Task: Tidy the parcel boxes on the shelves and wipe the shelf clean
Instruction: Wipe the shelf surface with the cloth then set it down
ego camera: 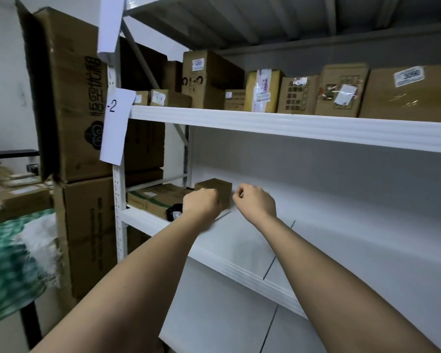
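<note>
— Starting at the left edge of the frame, what do you see?

— A green-and-white checked cloth hangs there at lower left, untouched. It looks like my wiping rag, so I judge the wiping is not yet done. Right of it, flat brown cardboard parcels lie at the left end of the white metal middle shelf.

— And your hands?

— Centre frame. My left hand is curled against the front of a small brown cardboard box standing by the shelf's back wall; whether the fingers actually grip it, I cannot tell. My right hand sits just beside the box's right edge, fingers loosely bent, holding nothing I can see.

— How far along?

— The row of brown parcel boxes on the upper shelf stands fairly orderly. This shelf is mostly bare to the right; the small box needs placing, then wiping.
</note>
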Demonstrator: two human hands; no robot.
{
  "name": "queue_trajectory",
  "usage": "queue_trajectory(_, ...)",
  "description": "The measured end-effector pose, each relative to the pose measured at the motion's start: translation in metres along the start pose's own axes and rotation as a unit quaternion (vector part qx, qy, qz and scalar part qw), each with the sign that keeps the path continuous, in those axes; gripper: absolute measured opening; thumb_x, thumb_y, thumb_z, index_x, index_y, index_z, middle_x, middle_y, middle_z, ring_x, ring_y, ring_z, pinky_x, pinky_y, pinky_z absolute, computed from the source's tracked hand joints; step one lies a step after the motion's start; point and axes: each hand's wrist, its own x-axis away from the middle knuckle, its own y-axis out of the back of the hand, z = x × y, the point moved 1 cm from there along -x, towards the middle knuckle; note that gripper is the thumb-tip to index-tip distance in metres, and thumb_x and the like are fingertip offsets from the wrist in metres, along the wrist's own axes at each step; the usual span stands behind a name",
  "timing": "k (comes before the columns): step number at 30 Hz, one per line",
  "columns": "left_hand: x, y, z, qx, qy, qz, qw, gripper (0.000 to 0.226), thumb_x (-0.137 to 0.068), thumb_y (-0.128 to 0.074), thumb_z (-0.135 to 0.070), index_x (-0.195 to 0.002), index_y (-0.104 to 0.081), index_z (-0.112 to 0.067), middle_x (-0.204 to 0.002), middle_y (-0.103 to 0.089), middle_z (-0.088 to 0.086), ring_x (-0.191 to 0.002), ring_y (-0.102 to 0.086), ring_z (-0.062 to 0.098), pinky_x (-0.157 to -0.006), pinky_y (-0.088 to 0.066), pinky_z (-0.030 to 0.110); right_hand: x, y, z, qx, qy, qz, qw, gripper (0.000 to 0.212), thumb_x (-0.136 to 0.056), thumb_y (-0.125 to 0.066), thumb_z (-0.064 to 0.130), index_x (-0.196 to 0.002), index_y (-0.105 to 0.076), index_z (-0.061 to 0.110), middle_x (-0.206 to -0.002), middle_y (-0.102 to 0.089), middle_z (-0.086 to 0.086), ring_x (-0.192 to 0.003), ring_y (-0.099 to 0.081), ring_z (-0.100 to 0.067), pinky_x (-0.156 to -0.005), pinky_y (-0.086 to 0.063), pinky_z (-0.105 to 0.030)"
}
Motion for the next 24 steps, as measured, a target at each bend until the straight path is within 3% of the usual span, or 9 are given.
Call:
queue_trajectory(6,-0.019,-0.019,0.037,-0.022,0.035,0.011,0.999,0.022,-0.095,-0.037,-0.025,-0.092,-0.058,-0.018,-0.081,-0.059,0.001,-0.078,-0.062,0.024,-0.062,-0.043,0.027,-0.035,-0.045,0.020,-0.012,0.030,0.031,0.999,0.024,-0.090,-0.040,0.020,-0.095,-0.063,0.021,-0.096,-0.067,-0.001,-0.078,-0.054,-0.023,-0.062,-0.040,-0.026)
queue_trajectory(9,-0.033,-0.028,0.051,-0.029,0.057,0.028,0.998,0.021,-0.095,-0.036,-0.024,-0.082,-0.051,-0.017,-0.080,-0.058,0.002,-0.079,-0.062,0.025,-0.061,-0.042,0.027,-0.057,-0.065,0.026,-0.023,0.042,0.049,0.998,0.023,-0.090,-0.040,0.022,-0.094,-0.063,0.022,-0.095,-0.067,0.000,-0.077,-0.056,-0.022,-0.059,-0.040,-0.025)
queue_trajectory(19,-0.095,-0.060,0.074,-0.062,0.092,0.053,0.992,0.016,-0.096,-0.039,-0.026,-0.094,-0.052,-0.017,-0.083,-0.054,0.001,-0.075,-0.054,0.022,-0.061,-0.039,0.029,-0.127,-0.119,0.023,-0.036,0.082,0.100,0.991,0.016,-0.092,-0.042,0.024,-0.081,-0.053,0.026,-0.088,-0.062,-0.001,-0.076,-0.056,-0.024,-0.050,-0.031,-0.024)
queue_trajectory(24,-0.126,-0.084,0.093,-0.061,0.092,0.065,0.992,0.023,-0.095,-0.038,-0.027,-0.102,-0.057,-0.015,-0.085,-0.055,0.000,-0.076,-0.053,0.021,-0.057,-0.036,0.028,-0.155,-0.150,0.022,-0.042,0.084,0.112,0.989,0.015,-0.092,-0.042,0.025,-0.084,-0.055,0.026,-0.095,-0.067,-0.002,-0.085,-0.063,-0.024,-0.059,-0.041,-0.026)
